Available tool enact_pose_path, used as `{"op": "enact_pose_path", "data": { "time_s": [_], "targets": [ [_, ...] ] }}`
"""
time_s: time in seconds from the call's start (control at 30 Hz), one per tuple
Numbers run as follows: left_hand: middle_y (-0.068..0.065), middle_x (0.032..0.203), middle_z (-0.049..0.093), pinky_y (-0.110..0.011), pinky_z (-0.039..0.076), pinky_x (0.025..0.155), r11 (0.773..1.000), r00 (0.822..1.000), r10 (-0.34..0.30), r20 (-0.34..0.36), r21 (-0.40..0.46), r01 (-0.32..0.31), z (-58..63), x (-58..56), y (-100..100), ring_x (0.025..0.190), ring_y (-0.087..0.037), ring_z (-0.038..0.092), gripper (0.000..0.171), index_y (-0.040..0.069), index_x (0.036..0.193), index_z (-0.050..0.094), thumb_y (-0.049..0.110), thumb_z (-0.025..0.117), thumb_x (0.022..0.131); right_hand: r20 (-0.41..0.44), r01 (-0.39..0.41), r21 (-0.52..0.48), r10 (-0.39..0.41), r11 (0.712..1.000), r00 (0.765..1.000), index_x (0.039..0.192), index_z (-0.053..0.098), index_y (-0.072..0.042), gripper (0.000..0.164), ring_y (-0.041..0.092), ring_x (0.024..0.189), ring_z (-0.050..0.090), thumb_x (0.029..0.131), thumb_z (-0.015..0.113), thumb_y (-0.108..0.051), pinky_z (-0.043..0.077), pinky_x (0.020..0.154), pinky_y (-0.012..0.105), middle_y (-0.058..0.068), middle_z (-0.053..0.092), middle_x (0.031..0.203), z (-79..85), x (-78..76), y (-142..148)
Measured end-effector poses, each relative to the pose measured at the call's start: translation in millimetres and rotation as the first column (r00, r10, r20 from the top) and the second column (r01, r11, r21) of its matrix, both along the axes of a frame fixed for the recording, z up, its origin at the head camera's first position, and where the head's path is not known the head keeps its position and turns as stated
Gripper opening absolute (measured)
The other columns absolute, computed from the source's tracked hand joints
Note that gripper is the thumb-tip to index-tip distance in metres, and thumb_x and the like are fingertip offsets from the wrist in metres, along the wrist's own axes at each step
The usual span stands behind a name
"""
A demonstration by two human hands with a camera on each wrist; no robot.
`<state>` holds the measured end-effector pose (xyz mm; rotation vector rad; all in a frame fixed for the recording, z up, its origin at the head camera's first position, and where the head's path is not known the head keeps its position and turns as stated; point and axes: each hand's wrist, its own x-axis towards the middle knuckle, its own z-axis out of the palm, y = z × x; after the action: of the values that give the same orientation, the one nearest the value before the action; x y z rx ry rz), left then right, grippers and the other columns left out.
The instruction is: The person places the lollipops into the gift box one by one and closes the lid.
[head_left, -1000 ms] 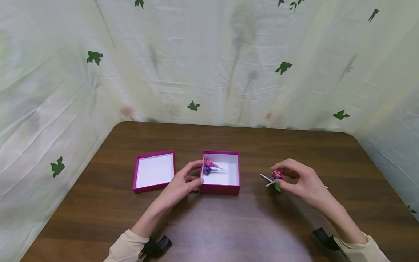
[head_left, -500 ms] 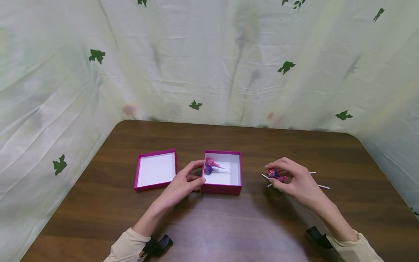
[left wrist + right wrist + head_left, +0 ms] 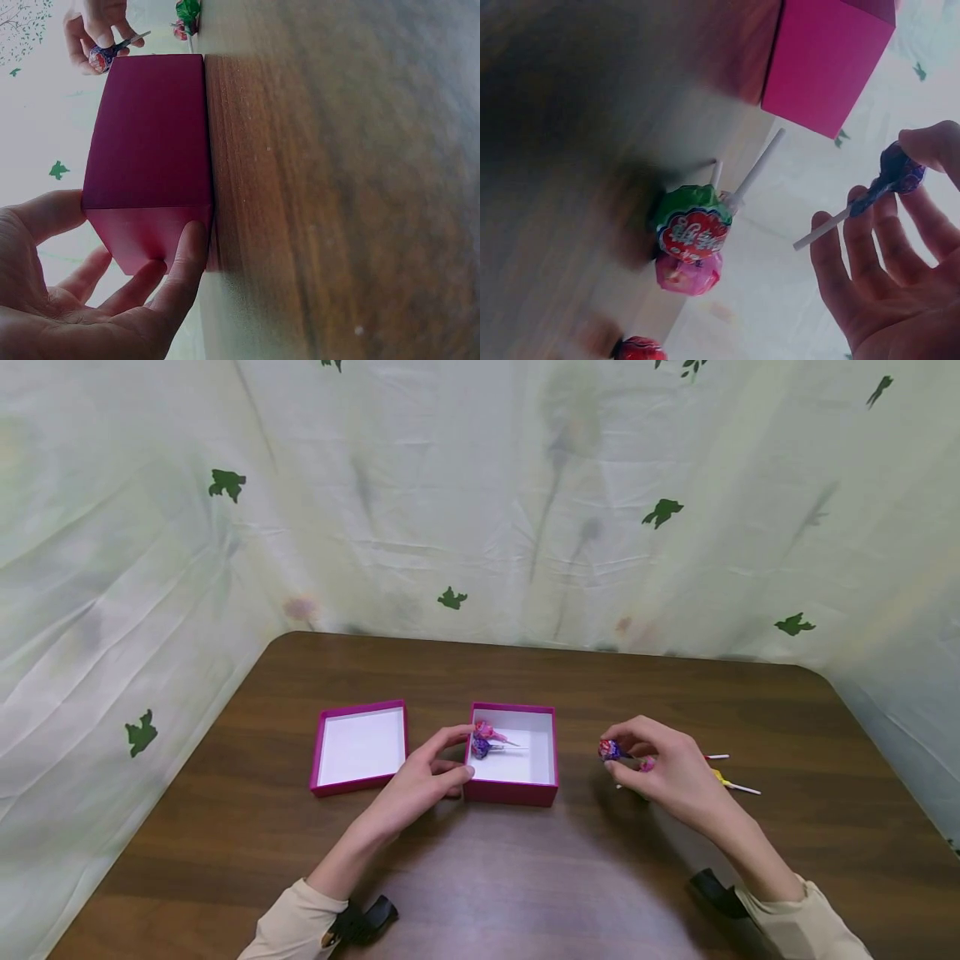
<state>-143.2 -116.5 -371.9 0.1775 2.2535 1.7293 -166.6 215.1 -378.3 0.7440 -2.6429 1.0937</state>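
Observation:
In the head view my left hand (image 3: 420, 777) rests against the left side of an open magenta box (image 3: 510, 794), its thumb at the near left corner. Inside lie a pink lollipop (image 3: 489, 732) and a purple lollipop (image 3: 481, 747), sticks pointing right. To the right of the box, my right hand (image 3: 671, 768) pinches another purple lollipop (image 3: 901, 171) by its wrapped head between thumb and fingers, raised off the table. Below that hand, a green-and-red lollipop (image 3: 694, 225) and a pink one (image 3: 690, 274) lie together, mostly hidden in the head view.
A matching lid (image 3: 360, 747), white side up, lies left of the box. Beyond the right hand are a yellow lollipop (image 3: 721, 778) and a red one (image 3: 639, 348). A pale curtain (image 3: 480, 510) hangs behind the brown table (image 3: 465, 877).
My right hand has lifted the purple lollipop from the group and moved left toward the box, uncovering the yellow lollipop behind it. The left hand has stayed at the box.

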Motion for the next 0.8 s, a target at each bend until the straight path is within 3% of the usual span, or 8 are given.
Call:
{"op": "enact_pose_path", "data": {
  "time_s": [0.37, 0.8],
  "targets": [
    [-0.01, 0.141, 0.039, -0.043, 0.052, 0.08, 1.0, 1.0, -0.006, -0.007, 0.008, 0.006, -0.1, -0.1, -0.1, 0.103, -0.028, 0.057, 0.052, 0.025, 0.135, 0.046, 0.011, 0.063, 0.088, -0.029, 0.019, 0.05, -0.018, 0.999, 0.999, 0.099, 0.065, -0.027, 0.029, 0.002, 0.081, 0.056, 0.075, 0.078, -0.017, 0.051, 0.069, 0.025, -0.019, 0.058, 0.093, 7.2, -3.2, -12.2],
    [-0.01, 0.141, 0.039, -0.041, 0.051, 0.081, 1.0, 1.0, -0.003, -0.004, -0.011, 0.003, 0.2, -0.3, -0.2, 0.104, -0.029, 0.056, 0.052, 0.026, 0.135, 0.046, 0.013, 0.063, 0.088, -0.014, -0.04, -0.022, 0.04, 0.999, 0.999, 0.104, 0.061, -0.024, 0.034, 0.013, 0.081, 0.06, 0.076, 0.078, -0.016, 0.052, 0.074, 0.029, -0.015, 0.06, 0.094, 13.2, -4.0, -36.9]
  ]
}}
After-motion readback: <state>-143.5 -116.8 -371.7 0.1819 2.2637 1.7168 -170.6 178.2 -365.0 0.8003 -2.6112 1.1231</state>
